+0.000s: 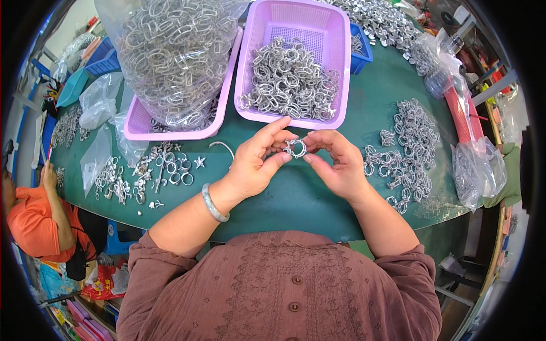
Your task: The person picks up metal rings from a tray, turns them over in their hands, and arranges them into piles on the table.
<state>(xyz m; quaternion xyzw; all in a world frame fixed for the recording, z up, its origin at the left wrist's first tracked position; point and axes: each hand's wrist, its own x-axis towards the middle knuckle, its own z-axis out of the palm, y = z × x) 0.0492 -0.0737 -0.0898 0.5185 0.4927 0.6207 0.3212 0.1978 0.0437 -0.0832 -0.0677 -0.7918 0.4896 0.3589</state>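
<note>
A silver-grey metal ring is held up between my two hands over the green table. My left hand pinches its left side between thumb and fingers, where a small raised ornament seems to sit. On the opposite side, the thumb and forefinger of my right hand grip the same ring. Just beyond my hands stands a lilac plastic basket with a heap of similar metal rings in it. To the right of my right hand lies a loose pile of rings.
A second lilac basket bears a clear bag of metal rings. Loose rings and star-shaped pieces lie left on the green table. A blue bin stands behind. At far left sits a person in orange.
</note>
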